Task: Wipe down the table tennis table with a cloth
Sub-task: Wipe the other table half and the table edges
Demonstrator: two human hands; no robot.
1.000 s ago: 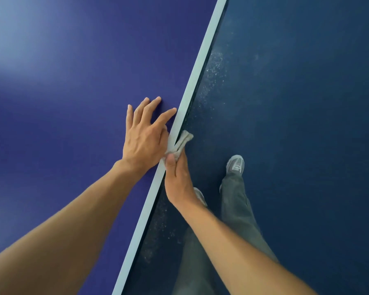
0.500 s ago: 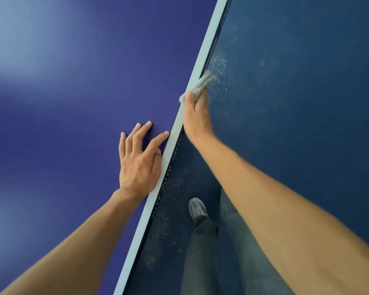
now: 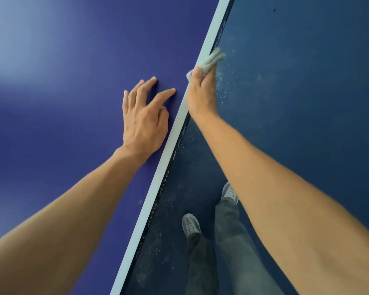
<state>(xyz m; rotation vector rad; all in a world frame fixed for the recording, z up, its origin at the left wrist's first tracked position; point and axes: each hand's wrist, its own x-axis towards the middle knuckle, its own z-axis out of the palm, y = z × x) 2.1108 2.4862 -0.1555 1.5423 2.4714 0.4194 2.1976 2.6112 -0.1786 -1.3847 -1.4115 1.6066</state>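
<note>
Gripping a scrunched-up grey cloth (image 3: 213,60) in the right hand (image 3: 201,96), thumb lying along the top and the other fingers curling round the far side, mostly out of sight. Pressing that cloth right onto the pale edge stripe (image 3: 175,133) of the blue table tennis table (image 3: 73,81), with the loose end sticking out just beyond the fingertips and hanging off the outer side of the edge.

Resting the left hand (image 3: 146,116) on the tabletop just to the left of the right hand, across the stripe from it and a little nearer the body. Holding nothing there, fingers spread and lightly bent, tips touching the blue surface, index finger pointing towards the stripe. Struggling to tell whether the palm is actually down flat or just hovering.

Standing on a dark blue floor (image 3: 307,81) off to the right of the right hand, with white speckly stuff (image 3: 219,81) scattered right beside that hand and along the table side under the forearm. Wearing grey trousers (image 3: 232,241) and grey trainers (image 3: 191,225), both showing well below the right wrist, between the table side and the right forearm. Also spotting pale lettering (image 3: 164,184) running along the dark side of the table below the left wrist, too blurry for reading.
</note>
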